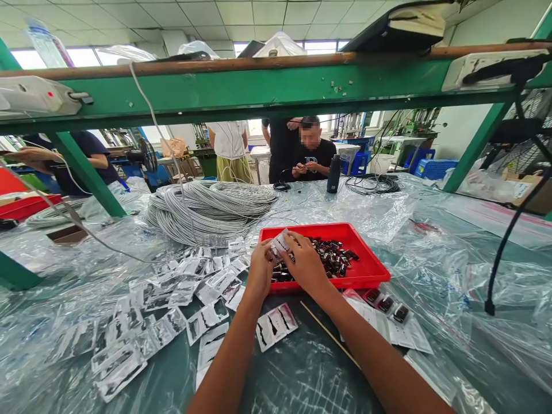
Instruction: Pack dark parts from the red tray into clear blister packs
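Note:
My left hand (260, 270) and my right hand (305, 261) meet over the near left corner of a red tray (373, 267). Between their fingertips they pinch a small clear plastic pouch (279, 244). The tray holds a heap of small dark parts (332, 257). To the left of my hands, many filled clear pouches (172, 299) lie scattered on the table. A few more pouches (276, 325) rest between my forearms, and others with dark parts (388, 307) lie right of the tray.
A big coil of grey cable (207, 210) lies behind the pouches. Crumpled clear plastic sheeting (452, 270) covers the table. A thin wooden stick (328, 333) lies near my right arm. Across the table a seated person (311, 155) works beside a dark bottle (333, 173). A green frame (259, 86) spans overhead.

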A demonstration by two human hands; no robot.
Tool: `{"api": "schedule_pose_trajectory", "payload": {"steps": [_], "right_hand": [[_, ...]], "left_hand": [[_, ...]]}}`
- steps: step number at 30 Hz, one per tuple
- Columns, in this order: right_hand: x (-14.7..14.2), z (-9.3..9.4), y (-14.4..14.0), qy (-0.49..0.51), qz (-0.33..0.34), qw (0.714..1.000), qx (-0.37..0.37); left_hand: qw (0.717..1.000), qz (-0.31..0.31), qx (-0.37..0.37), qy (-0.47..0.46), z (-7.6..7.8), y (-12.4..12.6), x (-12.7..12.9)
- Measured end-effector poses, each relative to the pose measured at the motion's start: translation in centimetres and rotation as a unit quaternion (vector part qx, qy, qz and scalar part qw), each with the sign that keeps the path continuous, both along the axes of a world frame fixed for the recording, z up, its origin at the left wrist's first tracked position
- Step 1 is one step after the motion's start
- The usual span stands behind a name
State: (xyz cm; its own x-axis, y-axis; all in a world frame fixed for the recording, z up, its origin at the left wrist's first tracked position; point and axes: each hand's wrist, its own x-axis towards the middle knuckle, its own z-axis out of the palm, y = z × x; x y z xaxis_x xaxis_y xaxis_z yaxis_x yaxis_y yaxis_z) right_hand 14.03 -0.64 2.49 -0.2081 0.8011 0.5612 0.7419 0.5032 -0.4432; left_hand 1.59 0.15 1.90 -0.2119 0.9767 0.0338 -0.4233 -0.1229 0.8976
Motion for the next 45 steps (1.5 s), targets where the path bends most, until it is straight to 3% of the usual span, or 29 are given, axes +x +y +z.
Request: {"api": "schedule_pose_trajectory", "payload": {"steps": [4, 10, 19, 28, 32, 35, 41, 45], "right_hand": [[-0.5, -0.6, -0.1, 0.002, 0.016, 0.999, 0.048], [-0.8, -1.4, -0.1, 0.056, 0.06, 0.995, 0.054], [1.2, -1.1, 0.9, 0.224, 0.11, 0.965, -0.081], [0.8, -1.5, 1.4, 0.237, 0.099, 0.962, -0.089], [1.1, -1.7, 1.7, 0.263, 0.124, 0.951, -0.109], [1.4, -1.8, 1.9, 0.252, 0.128, 0.953, -0.108], [2.2, -1.3, 2.2, 0.208, 0.061, 0.969, -0.117], [2.1, -1.4, 2.1, 0.091, 0.008, 0.996, -0.02]], "left_hand": [[0.998, 0.028, 0.016, 0.05, 0.1, -0.7, 0.6], [0.99, 0.073, 0.053, 0.108, -0.8, -0.8, 0.7], [0.992, -0.077, 0.039, 0.09, -0.5, -0.4, -0.8], [0.99, -0.081, 0.021, 0.111, -0.9, 0.1, -1.2], [0.987, -0.088, 0.035, 0.132, -1.3, 0.2, -1.3], [0.988, -0.07, 0.031, 0.137, -1.5, 0.4, -1.0], [0.994, -0.016, -0.017, 0.105, -1.4, 0.9, -0.8], [0.997, 0.012, -0.037, 0.061, -1.4, 1.2, -1.1]]}}
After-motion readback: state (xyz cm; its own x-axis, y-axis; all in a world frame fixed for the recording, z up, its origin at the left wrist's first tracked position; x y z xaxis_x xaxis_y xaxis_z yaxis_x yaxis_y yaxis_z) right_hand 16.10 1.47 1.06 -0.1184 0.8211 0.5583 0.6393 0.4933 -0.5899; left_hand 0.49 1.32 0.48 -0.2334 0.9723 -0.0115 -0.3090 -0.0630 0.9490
